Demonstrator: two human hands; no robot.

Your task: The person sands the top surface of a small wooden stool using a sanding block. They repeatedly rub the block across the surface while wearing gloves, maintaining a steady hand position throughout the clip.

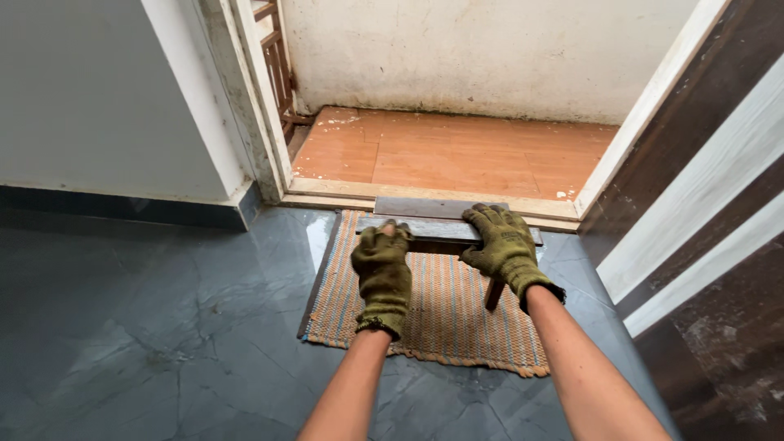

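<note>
Both my hands wear olive-green work gloves. My left hand (381, 273) grips the near edge of a low dark wooden stool (441, 228) at its left end. My right hand (504, 245) lies spread on the stool's right part, fingers over its top plank. The stool stands on a woven orange and blue doormat (425, 314), just in front of a doorway threshold (327, 189). One of its dark legs (494, 294) shows beneath my right wrist.
Glossy dark grey tiles (147, 327) cover the near floor. Beyond the threshold lies an orange tiled floor (441, 155) and a stained white wall. A dark door with white stripes (702, 229) stands open on the right. Wooden slats (278, 65) lean at the back left.
</note>
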